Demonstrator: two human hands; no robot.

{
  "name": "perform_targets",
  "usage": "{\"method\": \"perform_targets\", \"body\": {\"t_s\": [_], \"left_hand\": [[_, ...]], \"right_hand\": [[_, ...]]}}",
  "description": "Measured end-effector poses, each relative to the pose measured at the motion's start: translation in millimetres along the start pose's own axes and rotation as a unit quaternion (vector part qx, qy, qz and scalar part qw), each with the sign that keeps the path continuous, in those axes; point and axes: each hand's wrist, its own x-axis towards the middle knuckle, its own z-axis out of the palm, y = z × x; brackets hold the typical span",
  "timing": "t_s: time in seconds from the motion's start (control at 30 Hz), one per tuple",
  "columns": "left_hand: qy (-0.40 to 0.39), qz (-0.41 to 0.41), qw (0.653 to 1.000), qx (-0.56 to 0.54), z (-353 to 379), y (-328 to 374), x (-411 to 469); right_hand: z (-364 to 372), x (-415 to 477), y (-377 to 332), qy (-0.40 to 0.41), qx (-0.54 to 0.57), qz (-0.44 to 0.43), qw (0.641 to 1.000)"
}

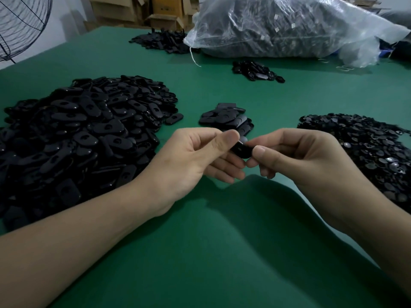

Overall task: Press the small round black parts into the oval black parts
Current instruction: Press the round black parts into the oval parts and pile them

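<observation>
Above the middle of the green table (222, 241), both hands meet on one oval black part (241, 150). My left hand (195, 161) pinches its left end between thumb and fingers. My right hand (295, 156) pinches its right end with thumb and forefinger. Whether a small round part sits in it is hidden by the fingers. A big heap of oval black parts (77, 134) lies on the left. On the right is a heap of small round black parts (373, 150). A small stack of oval parts (226, 117) lies just beyond my hands.
A large clear plastic bag (289, 27) full of dark parts lies at the far side. Two more small piles of black parts (162, 41) (255, 71) lie near it. A wire fan guard (20, 25) stands at far left, cardboard boxes (155, 10) behind the table.
</observation>
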Motion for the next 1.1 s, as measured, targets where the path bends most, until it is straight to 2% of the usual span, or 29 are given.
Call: {"method": "perform_targets", "body": {"t_s": [0.2, 0.4, 0.63, 0.8, 1.1], "left_hand": [[0.037, 0.01, 0.999, 0.012, 2, 1, 0], [0.038, 0.009, 0.999, 0.011, 5, 2, -1], [0.016, -0.026, 1.0, 0.002, 1, -1, 2], [0.036, 0.01, 0.999, 0.018, -1, -7, 3], [0.011, 0.066, 0.995, 0.074, -3, -8, 3]], "right_hand": [[-5, 1, 4, 0.006, 0.071, 0.035, 0.997], [-5, 1, 4, -0.017, 0.132, 0.07, 0.989], [-5, 0, 0, -0.039, 0.145, 0.085, 0.985], [-4, 1, -1, -0.049, 0.161, 0.089, 0.982], [-3, 0, -2, -0.027, 0.173, 0.085, 0.981]]}}
